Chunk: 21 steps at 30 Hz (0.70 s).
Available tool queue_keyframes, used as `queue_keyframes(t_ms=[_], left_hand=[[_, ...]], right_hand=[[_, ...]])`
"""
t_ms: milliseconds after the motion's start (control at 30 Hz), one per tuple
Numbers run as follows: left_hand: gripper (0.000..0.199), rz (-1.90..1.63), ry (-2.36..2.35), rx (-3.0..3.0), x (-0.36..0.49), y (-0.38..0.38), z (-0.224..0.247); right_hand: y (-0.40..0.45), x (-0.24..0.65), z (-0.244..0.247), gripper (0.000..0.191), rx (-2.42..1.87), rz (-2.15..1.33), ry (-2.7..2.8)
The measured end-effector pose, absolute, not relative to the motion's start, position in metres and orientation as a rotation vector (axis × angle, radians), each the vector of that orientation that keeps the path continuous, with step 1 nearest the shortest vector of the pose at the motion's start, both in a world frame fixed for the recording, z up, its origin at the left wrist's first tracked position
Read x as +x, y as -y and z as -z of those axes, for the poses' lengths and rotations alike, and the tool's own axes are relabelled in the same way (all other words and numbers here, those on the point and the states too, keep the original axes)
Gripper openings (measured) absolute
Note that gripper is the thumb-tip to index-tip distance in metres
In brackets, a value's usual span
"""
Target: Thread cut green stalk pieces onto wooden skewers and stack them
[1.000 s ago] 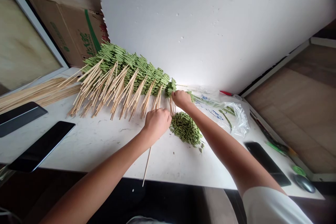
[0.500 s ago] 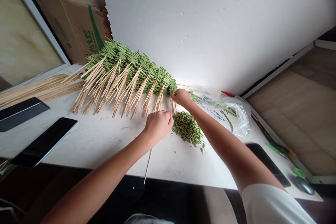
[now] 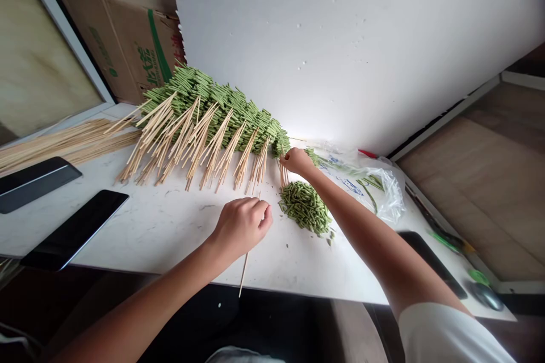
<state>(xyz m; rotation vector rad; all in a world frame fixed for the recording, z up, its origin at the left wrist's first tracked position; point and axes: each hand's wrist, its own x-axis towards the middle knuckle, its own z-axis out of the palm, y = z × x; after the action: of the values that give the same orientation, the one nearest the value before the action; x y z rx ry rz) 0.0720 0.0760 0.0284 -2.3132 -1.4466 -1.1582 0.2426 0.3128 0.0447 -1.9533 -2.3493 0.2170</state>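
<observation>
My left hand (image 3: 243,224) is closed around a thin bamboo skewer (image 3: 244,275), whose lower end reaches past the table's front edge. Farther right, my right hand (image 3: 297,161) is closed at the near end of a long stack of skewered green bean pieces (image 3: 223,108). Its fingertips touch the bare skewer ends (image 3: 283,174) there; what they pinch is hidden. Bare stick ends fan out toward me along the stack. Just below my right hand lies a heap of loose cut green bean pieces (image 3: 305,207).
Bundled plain skewers (image 3: 85,139) and two dark phones (image 3: 76,229) lie at the left. On the right are a clear plastic bag (image 3: 389,193) with long beans, another dark phone-like slab (image 3: 432,261) and a computer mouse (image 3: 487,296). A white foam board (image 3: 332,45) stands behind.
My left hand has drawn back toward me and to the left with its skewer, away from my right hand. My right hand has stayed at the end of the stack.
</observation>
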Motion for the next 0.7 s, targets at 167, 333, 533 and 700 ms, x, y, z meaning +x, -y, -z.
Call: queue_keyframes(t_ms=[167, 333, 533, 700], left_hand=[[0.026, 1.230, 1.379, -2.322, 0.055, -0.065, -0.024], [0.021, 1.282, 1.320, -2.326, 0.042, -0.060, -0.018], [0.021, 1.284, 1.311, -2.323, 0.032, -0.057, -0.014], [0.020, 1.275, 1.284, -2.327, 0.031, -0.053, -0.014]], right_hand=[[-0.313, 0.245, -0.039, 0.037, -1.829, -0.326, 2.246], [-0.316, 0.250, -0.034, 0.039, -1.715, -0.378, 2.124], [-0.321, 0.254, -0.032, 0.039, -1.683, -0.411, 2.130], [-0.319, 0.250, -0.031, 0.040, -1.661, -0.402, 2.163]])
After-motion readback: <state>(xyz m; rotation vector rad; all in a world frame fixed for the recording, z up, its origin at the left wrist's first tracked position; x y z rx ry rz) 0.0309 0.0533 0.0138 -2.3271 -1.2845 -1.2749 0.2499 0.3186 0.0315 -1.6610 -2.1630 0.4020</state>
